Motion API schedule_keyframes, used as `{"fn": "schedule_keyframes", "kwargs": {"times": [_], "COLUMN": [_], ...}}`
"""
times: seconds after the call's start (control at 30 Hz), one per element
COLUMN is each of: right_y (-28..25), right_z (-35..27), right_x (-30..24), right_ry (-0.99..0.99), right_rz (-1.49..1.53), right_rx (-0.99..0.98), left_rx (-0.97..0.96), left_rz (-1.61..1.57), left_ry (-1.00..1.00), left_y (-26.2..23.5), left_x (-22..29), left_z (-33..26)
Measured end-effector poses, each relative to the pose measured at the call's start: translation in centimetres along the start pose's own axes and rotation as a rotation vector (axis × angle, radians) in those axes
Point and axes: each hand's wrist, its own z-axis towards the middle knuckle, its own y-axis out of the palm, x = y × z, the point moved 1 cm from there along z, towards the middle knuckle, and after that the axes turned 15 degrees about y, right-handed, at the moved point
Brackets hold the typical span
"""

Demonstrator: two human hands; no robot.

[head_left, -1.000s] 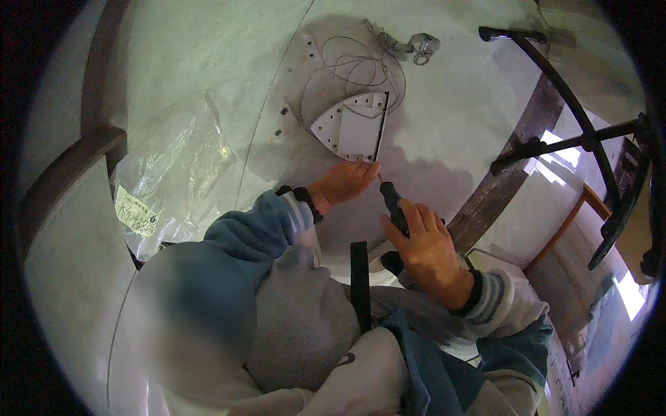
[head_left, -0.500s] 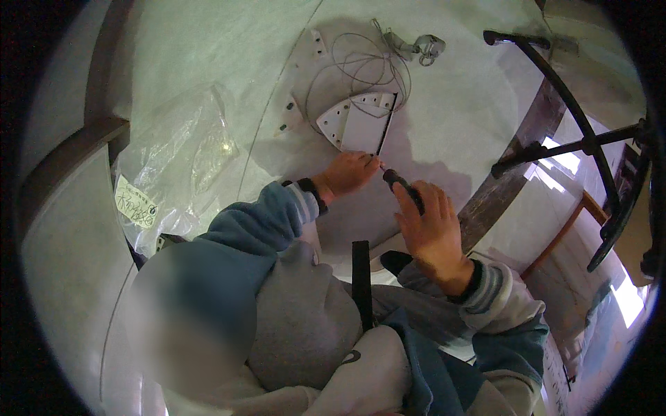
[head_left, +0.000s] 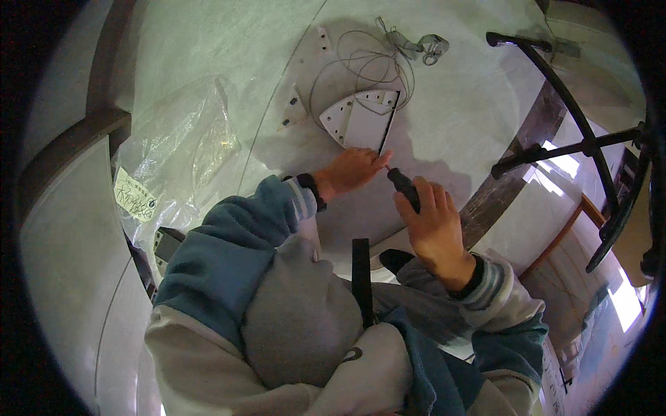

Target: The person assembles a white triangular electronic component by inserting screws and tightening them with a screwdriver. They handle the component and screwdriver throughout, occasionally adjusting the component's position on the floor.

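My right hand [head_left: 438, 232] is closed round the dark handle of a screwdriver [head_left: 404, 187], which slants up and left. Its tip meets the fingertips of my left hand [head_left: 347, 173], pinched together at the near corner of a white, curved-edged panel [head_left: 370, 125] with holes along its rim. Whatever those fingers pinch is too small and covered to make out. A thin grey cable [head_left: 340, 61] loops over the panel's far side and leads to a grey metal fitting with a ring [head_left: 433, 50].
A small white triangular plate [head_left: 294, 109] and a narrow white plate [head_left: 323, 40] lie left of the cable. Further left is a clear plastic bag [head_left: 184, 156] with a yellow label. Black curved metal legs [head_left: 576, 114] stand at the right, beside a dark beam [head_left: 503, 184].
My left forearm and elbow have shifted a little, and a dark-and-white part beside the elbow shows more. Both hands stay at the panel's corner, with the screwdriver slightly moved.
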Motion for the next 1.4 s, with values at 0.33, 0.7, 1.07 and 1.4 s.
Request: {"fn": "schedule_keyframes", "kwargs": {"times": [0.33, 0.7, 1.07, 1.4], "right_y": [0.1, -0.4, 0.6, 0.3], "right_z": [-1.6, -0.9, -1.8, -1.0], "right_x": [-0.4, -0.4, -0.8, -0.3], "right_ry": [0.432, -0.057, 0.312, 0.254], "right_rz": [-0.084, 0.018, -0.016, 0.164], "right_rx": [-0.405, -0.200, -0.145, -0.102], "left_rx": [-0.001, 0.102, 0.088, 0.052], "left_rz": [0.108, 0.131, 0.079, 0.054], "left_ry": [0.060, 0.085, 0.071, 0.004], "left_y": [0.1, -0.1, 0.6, 0.5], "left_x": [0.5, 0.4, 0.2, 0.8], "left_z": [-0.2, -0.2, -0.6, -1.6]}}
